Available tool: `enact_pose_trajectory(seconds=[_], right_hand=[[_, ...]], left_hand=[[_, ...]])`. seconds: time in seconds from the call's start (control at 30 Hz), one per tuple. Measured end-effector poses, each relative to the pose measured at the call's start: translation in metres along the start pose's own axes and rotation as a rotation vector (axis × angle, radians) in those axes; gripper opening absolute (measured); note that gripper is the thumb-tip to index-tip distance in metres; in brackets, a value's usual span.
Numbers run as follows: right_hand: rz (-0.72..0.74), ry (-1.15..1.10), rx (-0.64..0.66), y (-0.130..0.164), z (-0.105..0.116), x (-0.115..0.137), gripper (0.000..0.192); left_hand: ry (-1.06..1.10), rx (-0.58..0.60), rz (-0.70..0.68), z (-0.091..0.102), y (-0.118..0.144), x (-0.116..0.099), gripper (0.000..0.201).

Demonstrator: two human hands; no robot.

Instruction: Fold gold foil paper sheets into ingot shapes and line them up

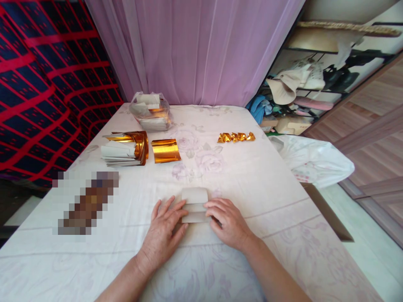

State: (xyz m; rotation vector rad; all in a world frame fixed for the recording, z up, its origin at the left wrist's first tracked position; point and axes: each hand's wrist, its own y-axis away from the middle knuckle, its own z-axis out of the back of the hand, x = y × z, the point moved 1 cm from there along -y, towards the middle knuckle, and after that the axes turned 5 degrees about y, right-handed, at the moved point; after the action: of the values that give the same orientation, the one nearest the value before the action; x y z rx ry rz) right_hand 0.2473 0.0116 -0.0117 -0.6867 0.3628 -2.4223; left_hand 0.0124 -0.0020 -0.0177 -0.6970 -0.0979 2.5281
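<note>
A small grey-white sheet of paper (194, 195) with crosswise folds lies near the middle of the table, pale side up. At its left edge are the thumb and index finger of my left hand (163, 230), whose other fingers are spread. My right hand (229, 222) has its fingers bent and close together, holding the right edge. Beyond them, a single gold foil sheet (166, 151) lies flat, shiny side up. To its left is a stack of gold foil sheets (122, 153) with grey-white backs, some of them curled. Several folded gold foil pieces (236, 137) sit in a row at the far right.
A clear plastic bag (151, 111) of similar sheets stands at the table's back left. A blurred-out item (90, 203) lies at the left. The flowered tablecloth (267, 201) covers the table. Right of it are a white plastic bag (321, 159) and a shelf (333, 94) with shoes.
</note>
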Motion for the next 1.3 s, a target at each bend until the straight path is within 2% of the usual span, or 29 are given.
enact_pose_trajectory(seconds=[0.2, 0.43, 0.67, 0.8, 1.0, 1.17, 1.3], right_hand=[[-0.01, 0.01, 0.005, 0.001, 0.004, -0.005, 0.028], [-0.079, -0.019, -0.068, -0.002, 0.008, -0.009, 0.022], [-0.07, 0.013, -0.063, -0.001, 0.005, -0.01, 0.023], [-0.077, 0.027, -0.073, 0.001, 0.002, -0.009, 0.017], [-0.157, 0.081, -0.14, -0.003, -0.008, -0.005, 0.013], [-0.257, 0.179, -0.16, -0.01, -0.017, -0.003, 0.017], [-0.297, 0.206, -0.147, -0.013, -0.019, -0.001, 0.015]], left_hand=[[-0.004, 0.037, -0.009, -0.001, 0.0, -0.001, 0.026], [-0.024, 0.016, -0.003, -0.005, -0.001, 0.0, 0.026], [-0.001, 0.0, 0.01, -0.002, -0.003, 0.0, 0.024], [-0.005, -0.019, -0.006, -0.001, -0.003, 0.0, 0.026], [-0.031, -0.038, 0.009, -0.003, -0.004, 0.0, 0.024], [-0.05, -0.11, 0.029, -0.006, -0.005, 0.004, 0.041], [-0.123, -0.146, -0.05, -0.004, -0.004, -0.001, 0.047]])
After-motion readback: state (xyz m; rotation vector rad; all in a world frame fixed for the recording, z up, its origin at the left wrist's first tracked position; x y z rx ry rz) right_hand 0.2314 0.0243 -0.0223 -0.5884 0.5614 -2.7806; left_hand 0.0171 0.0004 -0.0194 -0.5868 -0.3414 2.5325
